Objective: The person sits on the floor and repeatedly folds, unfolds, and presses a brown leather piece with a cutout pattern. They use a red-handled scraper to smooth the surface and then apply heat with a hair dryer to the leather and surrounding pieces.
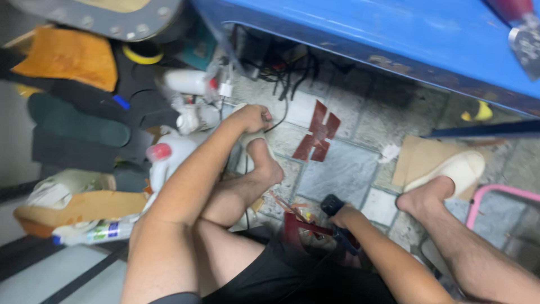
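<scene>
reaching down, the left hand [251, 117] closes on one black cable [279, 115] by the foot; the right hand [344, 215] grips one dark tool [335, 211]. two red leather pieces [318, 132] lie on the floor [343, 169].

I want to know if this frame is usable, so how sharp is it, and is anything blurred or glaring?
Head view: motion blur smears everything; the left hand and right hand are soft-edged, the blue table shows mild sheen, no harsh glare, and lighting is dim and even.

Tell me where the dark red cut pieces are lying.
In the head view, the dark red cut pieces lie on the stone floor near centre, right of the left hand, below the blue bench edge.
</scene>
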